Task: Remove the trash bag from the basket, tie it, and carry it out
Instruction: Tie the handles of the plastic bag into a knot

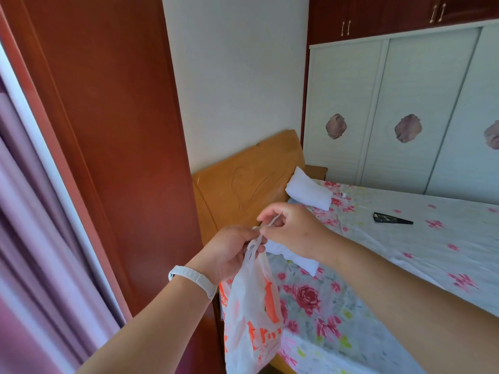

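Observation:
A white plastic trash bag [251,314] with orange print hangs in the air in front of me, beside the bed. My left hand [229,252], with a white band on its wrist, grips the bunched neck of the bag from the left. My right hand [291,228] pinches a thin white strip of the bag's handle just above and to the right of the left hand. The two hands almost touch at the bag's top. No basket is in view.
A bed with a flowered sheet [391,265] and an orange wooden headboard [243,184] fills the right. White pillows [307,191] lie near the headboard, with a black object [391,219] further along the sheet. A red-brown wooden panel [108,130] and pink curtains [32,238] stand at left, a wardrobe [405,117] behind.

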A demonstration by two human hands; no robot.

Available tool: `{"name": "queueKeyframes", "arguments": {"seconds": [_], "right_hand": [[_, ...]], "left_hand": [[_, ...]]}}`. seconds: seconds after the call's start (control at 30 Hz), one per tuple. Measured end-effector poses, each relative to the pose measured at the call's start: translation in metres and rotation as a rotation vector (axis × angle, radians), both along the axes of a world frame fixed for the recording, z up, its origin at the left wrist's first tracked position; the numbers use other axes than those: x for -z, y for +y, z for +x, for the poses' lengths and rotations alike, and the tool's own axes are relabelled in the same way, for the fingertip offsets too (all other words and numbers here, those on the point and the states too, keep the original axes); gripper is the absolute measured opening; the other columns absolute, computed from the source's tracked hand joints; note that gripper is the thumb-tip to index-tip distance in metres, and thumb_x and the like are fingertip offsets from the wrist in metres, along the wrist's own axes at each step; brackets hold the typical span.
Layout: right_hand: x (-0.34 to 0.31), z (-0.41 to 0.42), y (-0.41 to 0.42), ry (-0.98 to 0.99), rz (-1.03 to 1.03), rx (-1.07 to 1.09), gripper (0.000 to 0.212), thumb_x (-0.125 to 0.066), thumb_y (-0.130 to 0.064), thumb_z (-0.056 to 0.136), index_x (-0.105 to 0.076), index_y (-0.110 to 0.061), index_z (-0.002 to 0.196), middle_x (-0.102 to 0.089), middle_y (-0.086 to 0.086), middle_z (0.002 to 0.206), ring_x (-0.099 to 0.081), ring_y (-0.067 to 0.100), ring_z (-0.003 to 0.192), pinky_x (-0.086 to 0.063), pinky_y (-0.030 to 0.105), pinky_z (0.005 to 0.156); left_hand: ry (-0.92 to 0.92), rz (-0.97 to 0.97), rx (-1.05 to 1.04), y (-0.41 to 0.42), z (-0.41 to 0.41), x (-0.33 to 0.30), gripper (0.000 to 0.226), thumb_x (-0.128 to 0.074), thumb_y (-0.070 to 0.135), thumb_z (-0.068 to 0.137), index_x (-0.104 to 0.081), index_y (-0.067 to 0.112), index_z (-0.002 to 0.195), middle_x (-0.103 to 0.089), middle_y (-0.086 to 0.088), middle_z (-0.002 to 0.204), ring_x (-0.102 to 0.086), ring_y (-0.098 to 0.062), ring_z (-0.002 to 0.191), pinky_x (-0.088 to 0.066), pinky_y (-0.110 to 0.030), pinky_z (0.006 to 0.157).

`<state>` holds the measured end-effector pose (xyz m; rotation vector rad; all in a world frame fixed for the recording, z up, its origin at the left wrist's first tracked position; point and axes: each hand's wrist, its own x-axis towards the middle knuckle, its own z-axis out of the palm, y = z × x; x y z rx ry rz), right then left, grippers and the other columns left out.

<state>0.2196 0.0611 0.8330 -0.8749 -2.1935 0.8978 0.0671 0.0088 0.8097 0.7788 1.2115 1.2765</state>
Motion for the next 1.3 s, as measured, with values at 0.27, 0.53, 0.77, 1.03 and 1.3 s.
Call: {"name": "queueKeyframes", "arguments": {"seconds": [0.27,0.53,0.77,1.03,1.3], "right_hand": [[0.017,0.000,0.017,0.106,-0.311,-0.044,0.008,-0.063,-0.016,0.093,-0.069,-0.015,0.098,-0.075,0.009,0.088,-0.069,0.015,0.077,-0.058,0.035,0.079],[0.019,-0.007,0.019,0.185,-0.230,0.024,0.010,-0.063,-0.014,0.093,-0.070,-0.012,0.086,-0.076,0.007,0.077,-0.071,0.014,0.070,-0.057,0.024,0.063],[0.015,-0.008,0.028,0.296,-0.374,0.102,0.018,-0.058,-0.009,0.094,-0.067,-0.012,0.079,-0.071,0.007,0.071,-0.069,0.015,0.063,-0.052,0.021,0.054],[0.017,-0.004,0.048,0.475,-0.535,0.256,0.016,-0.058,-0.005,0.093,-0.066,-0.006,0.080,-0.065,0.007,0.065,-0.064,0.015,0.056,-0.054,0.023,0.051],[0.020,-0.009,0.057,0.531,-0.586,0.319,0.017,-0.059,-0.003,0.092,-0.065,-0.007,0.077,-0.062,0.009,0.066,-0.061,0.015,0.056,-0.054,0.022,0.049]], "left_hand": [[0.049,0.055,0.047,0.005,-0.001,-0.009,0.024,-0.052,0.007,0.096,-0.067,-0.002,0.080,-0.067,-0.006,0.059,-0.059,-0.012,0.046,-0.047,-0.019,0.045],[0.169,0.048,0.056,0.009,-0.002,-0.011,0.016,-0.058,0.004,0.092,-0.066,-0.001,0.080,-0.066,-0.009,0.062,-0.059,-0.014,0.049,-0.049,-0.021,0.049],[0.404,0.039,0.240,0.006,-0.012,-0.008,0.017,-0.049,0.004,0.094,-0.065,0.000,0.096,-0.062,-0.008,0.065,-0.057,-0.021,0.055,-0.040,-0.040,0.073],[0.571,0.114,0.347,0.001,-0.021,0.001,0.029,-0.048,0.026,0.095,-0.066,0.004,0.089,-0.064,-0.006,0.065,-0.052,-0.030,0.075,-0.030,-0.043,0.081],[0.407,0.165,0.285,0.000,-0.022,-0.001,0.025,-0.047,0.015,0.100,-0.060,-0.002,0.087,-0.047,-0.008,0.066,-0.039,-0.015,0.048,-0.035,-0.025,0.055]]}}
